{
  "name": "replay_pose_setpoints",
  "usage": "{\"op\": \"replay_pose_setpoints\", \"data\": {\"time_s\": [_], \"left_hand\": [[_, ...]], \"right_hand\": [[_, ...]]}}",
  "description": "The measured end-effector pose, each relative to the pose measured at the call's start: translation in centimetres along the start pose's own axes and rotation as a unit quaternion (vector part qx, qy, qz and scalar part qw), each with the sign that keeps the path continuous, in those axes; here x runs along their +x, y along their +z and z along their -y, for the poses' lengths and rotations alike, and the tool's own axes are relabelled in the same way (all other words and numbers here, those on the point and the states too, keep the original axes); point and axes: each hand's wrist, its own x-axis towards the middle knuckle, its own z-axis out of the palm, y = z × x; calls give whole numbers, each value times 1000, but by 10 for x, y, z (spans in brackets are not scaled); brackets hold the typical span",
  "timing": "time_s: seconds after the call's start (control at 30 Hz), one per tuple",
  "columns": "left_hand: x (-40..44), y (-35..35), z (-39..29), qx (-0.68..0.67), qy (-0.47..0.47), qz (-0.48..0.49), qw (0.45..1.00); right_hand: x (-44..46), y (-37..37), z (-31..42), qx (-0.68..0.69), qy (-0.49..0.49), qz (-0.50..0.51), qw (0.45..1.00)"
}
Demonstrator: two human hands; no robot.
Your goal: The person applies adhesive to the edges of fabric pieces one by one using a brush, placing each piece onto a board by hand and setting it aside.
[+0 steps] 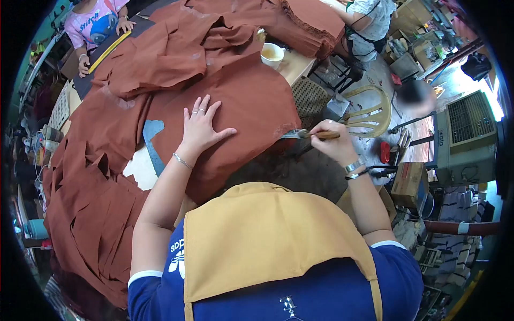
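Note:
My left hand lies flat with fingers spread on a reddish-brown sheet of material, which could be cloth or leather. A flat brush with a wooden handle is gripped in my right hand. Its bristle end touches the sheet's right edge, beside a pale, wet-looking patch. Beyond the sheet stands a white cup holding yellowish liquid. More reddish-brown pieces lie heaped and overlapping on the left.
At the far left, another person's hand rests near a yellow ruler. A second person sits at the upper right. A plastic chair stands right of my brush, with a grey air cooler farther right.

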Motion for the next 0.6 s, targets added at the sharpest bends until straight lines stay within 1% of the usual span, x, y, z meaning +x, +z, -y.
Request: {"op": "replay_pose_setpoints", "data": {"time_s": [0.03,0.1,0.17,0.2,0.3,0.33,0.43,0.5,0.57,0.6], "left_hand": [[-4,-1,-2,1,6,-2,1000],[-1,1,-3,13,15,-8,1000],[1,1,-5,24,10,-8,1000],[1,0,-7,30,3,-3,1000],[-7,-3,-11,23,-33,10,999],[-11,-3,-13,16,-46,16,999],[-16,-4,-15,27,-30,12,999],[-8,0,-13,23,-17,5,1000],[1,-1,-12,18,-7,7,1000],[3,-2,-12,15,-8,13,1000]], "right_hand": [[-1,-3,4,-12,-5,-15,1000],[5,14,21,71,-45,-40,996],[8,40,28,130,-75,-9,989],[7,42,30,113,-83,14,990],[1,14,13,38,-29,11,999],[1,4,12,-10,-18,11,1000],[7,20,32,67,-57,-27,996],[7,43,37,117,-78,3,990],[2,40,31,94,-64,10,993],[1,30,22,61,-45,10,997]]}}
